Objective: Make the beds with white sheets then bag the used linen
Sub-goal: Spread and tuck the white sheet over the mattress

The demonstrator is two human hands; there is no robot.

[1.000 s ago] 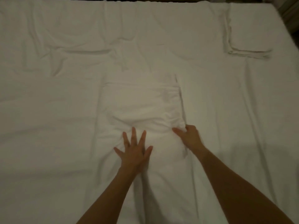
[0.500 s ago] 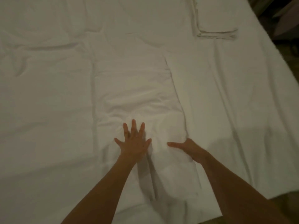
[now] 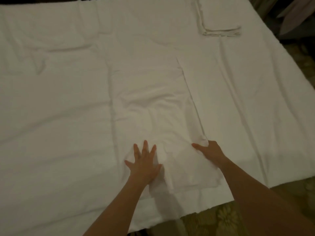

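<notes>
A long folded sheet [image 3: 153, 116] lies on the bed [image 3: 51, 108], on top of the white sheet that already covers it. Its long way runs from the near edge of the bed, by the person, straight away toward the far side. It sits in the middle of the view, and its near end hangs just at the bed's edge.

The left hand [image 3: 144, 163] lies flat on the near part of the folded sheet. Its fingers are straight and spread wide, and it presses down without holding anything. The right hand [image 3: 208, 151] is at the right edge of the same sheet. Its thumb points left across the cloth, and the grip looks pinched on a little bunch of that edge.

Both hands are at the near end, so most of the folded sheet lies ahead of them, farther up the bed. The right hand is the one on the edge, so it looks best placed to lift or open the fold. The left hand would hold the rest still.

A small folded stack [image 3: 221, 19] lies well apart, up near the far right corner.
</notes>
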